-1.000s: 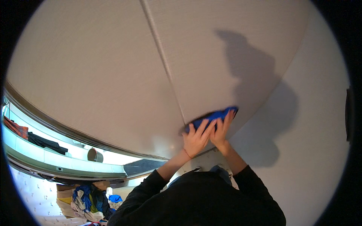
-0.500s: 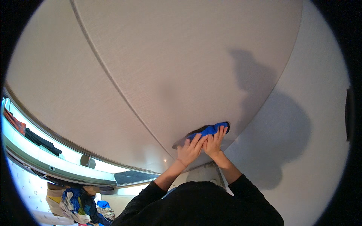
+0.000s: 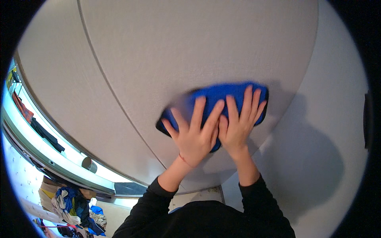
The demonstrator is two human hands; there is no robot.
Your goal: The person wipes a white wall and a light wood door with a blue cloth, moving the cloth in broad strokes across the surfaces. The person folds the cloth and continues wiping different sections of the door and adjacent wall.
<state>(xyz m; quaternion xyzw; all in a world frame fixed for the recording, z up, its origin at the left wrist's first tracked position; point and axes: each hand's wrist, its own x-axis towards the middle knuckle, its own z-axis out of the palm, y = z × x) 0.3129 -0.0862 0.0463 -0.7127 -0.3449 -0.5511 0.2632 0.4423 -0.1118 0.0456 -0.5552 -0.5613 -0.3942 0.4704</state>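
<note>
On the big pale panel [image 3: 190, 51] we press our blue cloth [image 3: 222, 97] flat. Our left hand [image 3: 194, 137] and right hand [image 3: 238, 127] lie side by side on it, fingers spread wide, gripping nothing. If we push unevenly, we think the cloth could bunch up or slip out.

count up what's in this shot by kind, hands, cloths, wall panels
hands: 2, left hand and right hand, both flat on the cloth
blue cloth: 1
pale wall panels: 2, left panel and right panel, split by a seam
total: 5
</note>
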